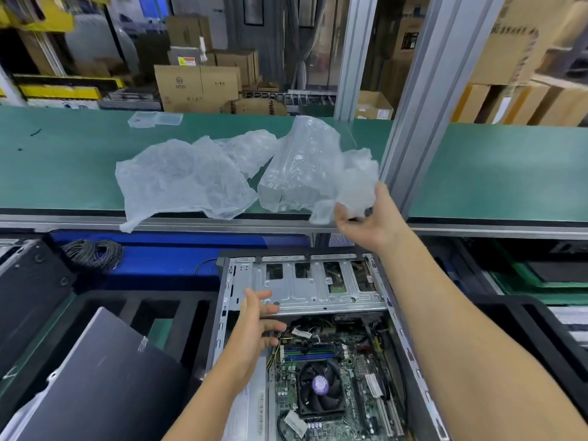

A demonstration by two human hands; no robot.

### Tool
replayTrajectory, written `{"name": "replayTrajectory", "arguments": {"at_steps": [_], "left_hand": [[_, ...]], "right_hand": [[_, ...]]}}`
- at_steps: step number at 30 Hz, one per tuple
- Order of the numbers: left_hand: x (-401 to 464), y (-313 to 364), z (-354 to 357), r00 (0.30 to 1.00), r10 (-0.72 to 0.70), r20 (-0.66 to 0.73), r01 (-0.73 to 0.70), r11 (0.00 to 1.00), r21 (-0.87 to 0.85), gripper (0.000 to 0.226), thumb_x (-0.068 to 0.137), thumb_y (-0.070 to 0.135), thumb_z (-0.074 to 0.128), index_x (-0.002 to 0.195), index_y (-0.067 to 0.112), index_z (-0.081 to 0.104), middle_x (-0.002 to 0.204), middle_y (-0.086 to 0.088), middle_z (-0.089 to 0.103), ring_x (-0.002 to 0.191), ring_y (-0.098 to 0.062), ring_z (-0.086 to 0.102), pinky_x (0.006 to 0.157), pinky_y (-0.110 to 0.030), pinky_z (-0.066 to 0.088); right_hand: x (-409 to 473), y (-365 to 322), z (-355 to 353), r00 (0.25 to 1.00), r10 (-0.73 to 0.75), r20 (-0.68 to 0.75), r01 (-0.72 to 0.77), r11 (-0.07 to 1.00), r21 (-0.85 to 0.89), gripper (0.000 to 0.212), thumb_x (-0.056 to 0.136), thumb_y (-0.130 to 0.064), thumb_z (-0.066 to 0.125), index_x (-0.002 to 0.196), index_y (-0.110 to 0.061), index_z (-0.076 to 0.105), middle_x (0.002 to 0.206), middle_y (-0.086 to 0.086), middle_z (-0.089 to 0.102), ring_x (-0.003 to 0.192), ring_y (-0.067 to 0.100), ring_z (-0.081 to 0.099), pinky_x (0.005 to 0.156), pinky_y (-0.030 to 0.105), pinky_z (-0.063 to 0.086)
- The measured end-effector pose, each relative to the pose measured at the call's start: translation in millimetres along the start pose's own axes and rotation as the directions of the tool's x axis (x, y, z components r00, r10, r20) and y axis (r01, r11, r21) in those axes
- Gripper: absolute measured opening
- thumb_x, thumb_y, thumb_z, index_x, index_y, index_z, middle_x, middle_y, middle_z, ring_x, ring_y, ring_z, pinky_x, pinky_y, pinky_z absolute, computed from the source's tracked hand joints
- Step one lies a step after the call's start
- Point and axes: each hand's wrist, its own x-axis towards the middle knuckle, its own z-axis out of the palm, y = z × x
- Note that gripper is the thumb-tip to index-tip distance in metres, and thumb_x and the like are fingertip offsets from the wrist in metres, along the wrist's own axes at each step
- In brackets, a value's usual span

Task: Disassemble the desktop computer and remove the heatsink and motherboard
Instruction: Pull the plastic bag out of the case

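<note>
An open desktop computer case lies below me with its side panel off. Inside it sits the green motherboard, and a black fan-topped heatsink is mounted on the board. A silver drive cage spans the upper end of the case. My left hand hovers open over the case's left edge, fingers spread. My right hand reaches up to the green bench edge, and its curled fingers hold a corner of a clear plastic bag.
A second crumpled clear bag lies on the green bench. An aluminium post rises right of the bags. The removed dark side panel leans at lower left. A black cable coil rests on a blue surface. Cardboard boxes stand behind.
</note>
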Motion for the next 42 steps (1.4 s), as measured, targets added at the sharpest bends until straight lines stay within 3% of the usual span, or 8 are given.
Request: {"name": "replayTrajectory", "arguments": {"at_steps": [6, 10, 16, 19, 21, 23, 29, 42], "left_hand": [[5.0, -6.3, -4.4, 0.999, -0.035, -0.007, 0.035, 0.999, -0.033, 0.069, 0.079, 0.073, 0.03, 0.125, 0.026, 0.054, 0.114, -0.013, 0.063, 0.079, -0.021, 0.062, 0.066, -0.033, 0.049], [6.7, -9.1, -3.9, 0.999, -0.037, -0.004, 0.036, 0.998, -0.043, 0.068, 0.08, 0.07, 0.031, 0.124, 0.024, 0.054, 0.114, -0.015, 0.062, 0.078, -0.021, 0.063, 0.064, -0.032, 0.051], [8.7, -10.4, -2.9, 1.0, -0.024, 0.001, 0.024, 0.998, -0.062, 0.064, 0.083, 0.066, 0.034, 0.123, 0.02, 0.055, 0.107, -0.014, 0.061, 0.074, -0.018, 0.064, 0.064, -0.032, 0.051], [8.6, -11.0, -2.3, 1.0, -0.022, -0.001, 0.022, 0.997, -0.078, 0.062, 0.084, 0.065, 0.036, 0.121, 0.02, 0.056, 0.104, -0.013, 0.061, 0.075, -0.019, 0.063, 0.065, -0.031, 0.052], [8.5, -11.7, -0.3, 1.0, -0.019, -0.005, 0.018, 0.996, -0.085, 0.061, 0.083, 0.064, 0.038, 0.119, 0.02, 0.057, 0.102, -0.011, 0.061, 0.076, -0.019, 0.064, 0.067, -0.032, 0.052], [8.4, -12.4, 2.9, 1.0, -0.016, -0.015, 0.015, 0.996, -0.091, 0.06, 0.083, 0.064, 0.039, 0.118, 0.018, 0.058, 0.102, -0.011, 0.062, 0.076, -0.019, 0.064, 0.068, -0.032, 0.053], [1.0, -14.7, 19.6, 1.0, -0.012, 0.011, 0.013, 0.994, -0.112, 0.058, 0.082, 0.061, 0.044, 0.116, 0.016, 0.059, 0.097, -0.009, 0.061, 0.075, -0.019, 0.064, 0.066, -0.03, 0.054], [-50.0, -30.7, 60.7, 0.997, -0.032, 0.074, 0.03, 0.999, 0.028, 0.047, 0.094, 0.053, 0.042, 0.112, 0.013, 0.06, 0.098, -0.01, 0.064, 0.078, -0.02, 0.065, 0.07, -0.033, 0.055]], "right_hand": [[7.6, 3.7, -18.9, 0.975, -0.21, 0.078, 0.166, 0.911, 0.378, 0.038, 0.077, -0.003, 0.062, 0.113, -0.009, 0.053, 0.122, 0.021, 0.047, 0.117, 0.045, 0.05, 0.096, 0.052, 0.047], [24.2, -0.4, -17.9, 0.979, -0.184, 0.085, 0.18, 0.982, 0.049, 0.029, 0.091, -0.01, 0.052, 0.12, -0.006, 0.053, 0.132, 0.014, 0.05, 0.11, 0.024, 0.055, 0.095, 0.032, 0.043], [62.9, 1.5, -11.3, 0.945, -0.307, 0.117, 0.326, 0.917, -0.229, 0.034, 0.087, -0.001, 0.047, 0.117, -0.014, 0.055, 0.126, -0.002, 0.055, 0.123, 0.017, 0.047, 0.114, 0.031, 0.027], [70.7, 7.4, -17.9, 0.909, -0.413, 0.06, 0.382, 0.764, -0.52, 0.027, 0.089, -0.009, 0.048, 0.111, -0.021, 0.059, 0.104, -0.011, 0.06, 0.093, 0.004, 0.05, 0.089, 0.022, 0.038], [69.9, 11.4, -27.2, 0.872, -0.49, -0.01, 0.386, 0.699, -0.601, 0.025, 0.087, -0.015, 0.046, 0.069, -0.031, 0.053, 0.066, -0.015, 0.044, 0.06, 0.006, 0.034, 0.057, 0.02, 0.028], [66.0, 15.2, -40.6, 0.822, -0.563, -0.081, 0.391, 0.662, -0.64, 0.038, 0.086, -0.019, 0.044, 0.05, -0.03, 0.039, 0.056, -0.012, 0.028, 0.055, 0.01, 0.023, 0.054, 0.025, 0.023], [24.1, 23.7, -82.5, 0.792, -0.611, -0.011, 0.367, 0.489, -0.791, 0.033, 0.094, -0.029, 0.049, 0.124, -0.023, 0.06, 0.111, -0.009, 0.066, 0.107, 0.007, 0.061, 0.097, 0.029, 0.047], [-93.3, 78.7, -168.5, 0.911, -0.411, 0.044, 0.242, 0.443, -0.863, 0.023, 0.096, -0.025, 0.053, 0.117, -0.025, 0.061, 0.107, -0.007, 0.068, 0.098, 0.009, 0.066, 0.094, 0.038, 0.053]]}}
